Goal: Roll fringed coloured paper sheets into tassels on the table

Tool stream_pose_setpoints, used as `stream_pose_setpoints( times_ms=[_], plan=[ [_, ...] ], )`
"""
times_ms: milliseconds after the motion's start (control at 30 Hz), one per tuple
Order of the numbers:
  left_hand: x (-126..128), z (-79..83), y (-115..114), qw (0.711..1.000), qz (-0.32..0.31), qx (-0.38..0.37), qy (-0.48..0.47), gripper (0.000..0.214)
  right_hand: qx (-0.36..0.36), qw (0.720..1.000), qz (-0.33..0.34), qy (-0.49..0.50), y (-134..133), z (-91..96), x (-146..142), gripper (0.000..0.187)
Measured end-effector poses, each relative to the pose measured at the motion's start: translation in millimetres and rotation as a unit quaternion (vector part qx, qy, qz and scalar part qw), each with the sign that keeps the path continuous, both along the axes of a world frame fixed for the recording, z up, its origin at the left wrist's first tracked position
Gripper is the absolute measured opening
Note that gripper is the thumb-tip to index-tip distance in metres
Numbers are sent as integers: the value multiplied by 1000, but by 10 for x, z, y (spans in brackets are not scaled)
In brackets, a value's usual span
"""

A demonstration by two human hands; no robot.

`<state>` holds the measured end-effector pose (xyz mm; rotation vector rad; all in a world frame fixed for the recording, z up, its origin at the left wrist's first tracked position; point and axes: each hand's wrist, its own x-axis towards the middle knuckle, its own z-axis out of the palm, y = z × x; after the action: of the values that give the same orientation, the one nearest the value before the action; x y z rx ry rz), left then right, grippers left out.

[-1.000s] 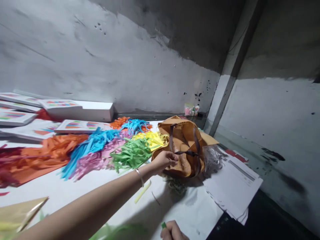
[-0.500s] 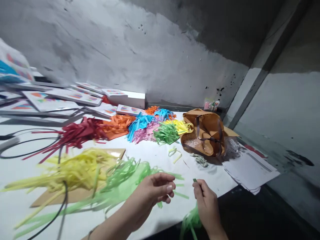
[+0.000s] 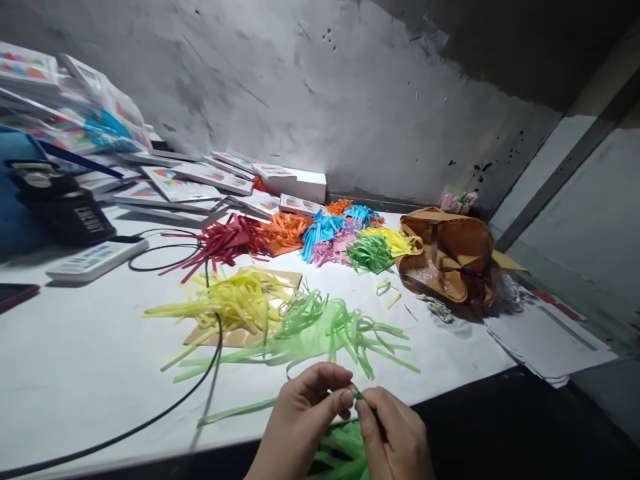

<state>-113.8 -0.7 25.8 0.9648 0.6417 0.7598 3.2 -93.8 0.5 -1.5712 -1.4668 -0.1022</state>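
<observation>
My right hand (image 3: 397, 430) pinches the twisted top of a green tissue paper tassel (image 3: 345, 443), whose strips hang below both hands over the table's front edge. Thumb and fingertips of my left hand (image 3: 313, 417) are closed at the same twisted end, touching it. Just beyond my hands lies a sheet of light green fringed tissue paper (image 3: 315, 333), its strips spread out. Left of it, yellow fringed tissue paper (image 3: 240, 300) rests on a brown cardboard piece (image 3: 225, 339).
Tassels in red (image 3: 230, 239), orange, blue, pink and green line the back, beside a brown bag (image 3: 445, 257). White boxes (image 3: 185, 187) pile up at the back left. A black cable (image 3: 165, 410) crosses the table (image 3: 90, 360). Papers (image 3: 550, 337) lie right.
My hands have come together, the left meeting the right at the tassel's twisted top. The view has turned left, bringing a black-lidded bottle and a white device into sight.
</observation>
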Motion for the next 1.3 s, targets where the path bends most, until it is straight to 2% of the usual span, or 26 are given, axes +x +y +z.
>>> stream_pose_setpoints(
  times_ms=[167,367,500,600,700,767,833,967,1033,1100,1200,1300],
  plan=[
    [-60,-107,40,999,5,31,26,22,-38,999,24,-28,18,35,4,20],
    [-124,-208,47,988,-2,138,68,8,-87,991,59,-80,5,73,96,25],
    [-148,-211,98,966,-18,247,71,9,-148,984,95,-28,-11,73,138,24],
    [-174,-196,135,959,-31,271,77,12,-163,978,127,38,-19,62,156,18],
    [-191,-188,146,953,-33,293,69,16,-144,983,113,25,-26,37,165,17],
    [-189,-184,145,952,-48,297,63,17,-131,985,109,-16,-26,13,168,20],
    [-182,-177,148,960,-67,263,69,14,-117,987,109,-33,-20,-11,167,19],
    [-183,-177,174,978,-89,162,94,7,-95,991,96,21,3,-61,152,18],
    [-192,-185,189,974,-88,186,99,9,-82,992,89,35,12,-93,139,19],
    [-202,-194,202,951,-78,280,106,17,-80,993,82,25,13,-130,129,19],
    [-210,-205,211,879,-53,458,124,29,-98,992,78,0,8,-179,126,18],
    [-208,-230,210,821,-46,551,142,33,-69,996,57,-26,23,-203,128,15]
  ],
)
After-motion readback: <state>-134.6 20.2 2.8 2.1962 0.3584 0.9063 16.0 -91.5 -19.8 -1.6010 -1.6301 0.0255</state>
